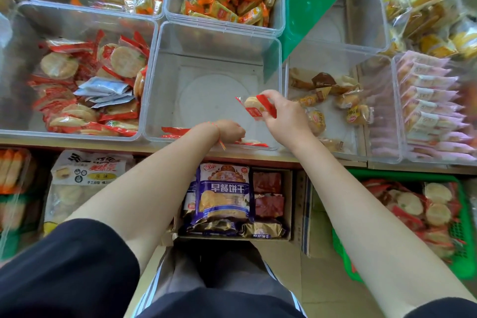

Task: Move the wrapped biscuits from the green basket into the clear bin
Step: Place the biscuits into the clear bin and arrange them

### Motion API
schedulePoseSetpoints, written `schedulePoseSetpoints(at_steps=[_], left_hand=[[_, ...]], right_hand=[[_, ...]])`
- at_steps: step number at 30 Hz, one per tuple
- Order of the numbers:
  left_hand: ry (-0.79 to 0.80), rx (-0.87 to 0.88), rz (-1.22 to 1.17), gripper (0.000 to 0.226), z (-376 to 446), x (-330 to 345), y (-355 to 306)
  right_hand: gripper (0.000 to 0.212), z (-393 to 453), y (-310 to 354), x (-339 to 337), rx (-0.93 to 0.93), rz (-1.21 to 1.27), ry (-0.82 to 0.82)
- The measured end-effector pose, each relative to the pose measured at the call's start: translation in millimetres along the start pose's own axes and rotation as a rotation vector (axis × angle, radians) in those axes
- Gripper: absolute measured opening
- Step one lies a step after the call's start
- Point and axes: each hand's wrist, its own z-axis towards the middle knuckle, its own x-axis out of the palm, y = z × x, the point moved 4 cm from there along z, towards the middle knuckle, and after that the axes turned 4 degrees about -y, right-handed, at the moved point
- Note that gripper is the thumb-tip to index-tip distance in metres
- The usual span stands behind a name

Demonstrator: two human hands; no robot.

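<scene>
Clear bin (219, 33) sat centre on the shelf, open top, mostly bare floor, a few red-wrapped biscuits (175, 131) lying flat along its near wall. One wrapped biscuit (254, 107), round and pale in a red-ended clear wrapper, was tilted in the air above the bin's right side. Green basket (464, 214) stood low right, holding a pile of the same biscuits (436, 212).
</scene>
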Motion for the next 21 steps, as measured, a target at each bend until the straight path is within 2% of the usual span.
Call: schedulePoseSetpoints(at_steps=[3,6,9,12,14,17,21], left_hand=[[-0.060,0.003,0.071,0.040,0.3,-7.6,15.0],[-0.217,-0.021,0.049,0.036,-8.3,-18.1,25.5],[-0.262,-0.043,0.073,0.034,-13.8,-21.0,25.9],[-0.254,-0.029,0.115,0.035,-17.5,-20.6,25.3],[-0.273,-0.023,0.104,0.037,-19.3,-22.7,28.1],[-0.308,0.010,0.123,0.038,-25.3,-24.7,30.8],[-0.412,-0.015,0.300,0.039,-33.4,-27.1,41.3]], right_hand=[[0.034,1.2,4.3,9.1,-0.093,-0.012,0.036],[0.038,6.9,9.5,31.7,-0.134,-0.200,0.151],[0.038,11.6,11.8,59.7,-0.069,-0.448,0.451],[0.038,14.6,12.4,71.7,-0.026,-0.448,0.702],[0.040,17.9,15.0,66.8,-0.001,-0.404,0.724],[0.040,20.7,16.5,60.7,0.048,-0.338,0.676],[0.037,18.7,16.6,63.8,0.082,-0.303,0.669]])
